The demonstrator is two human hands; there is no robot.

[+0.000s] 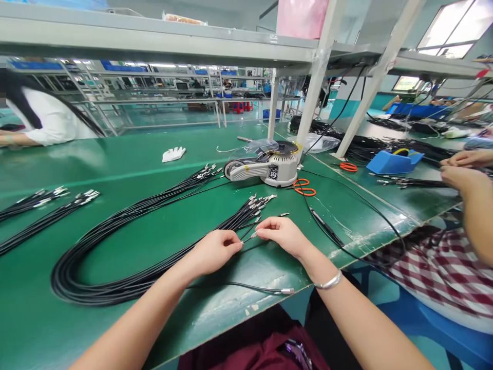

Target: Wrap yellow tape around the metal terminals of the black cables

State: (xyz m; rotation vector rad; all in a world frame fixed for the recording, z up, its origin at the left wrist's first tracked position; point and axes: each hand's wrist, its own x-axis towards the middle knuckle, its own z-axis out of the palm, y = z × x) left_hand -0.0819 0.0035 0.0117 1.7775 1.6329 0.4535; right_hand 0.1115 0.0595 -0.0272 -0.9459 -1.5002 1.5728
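Observation:
My left hand [219, 251] pinches a thin black cable just behind its end, at the front of the green table. Facing it, my right hand [283, 235] grips the small metal connector [253, 235] at that cable's tip between thumb and fingers. Behind both hands lies a bundle of black cables [111, 221], bent in a wide U, its metal-tipped ends [256, 205] fanned out. One cable with a silver end [287, 291] lies apart, close to the table edge.
A round grey tape dispenser [283, 167] stands behind my hands, with orange-handled scissors [304, 187] beside it. More cable bundles [50, 218] lie at left. To the right are a blue tape holder [395, 162] and a co-worker's hands [468, 172]. A shelf post [318, 77] rises behind.

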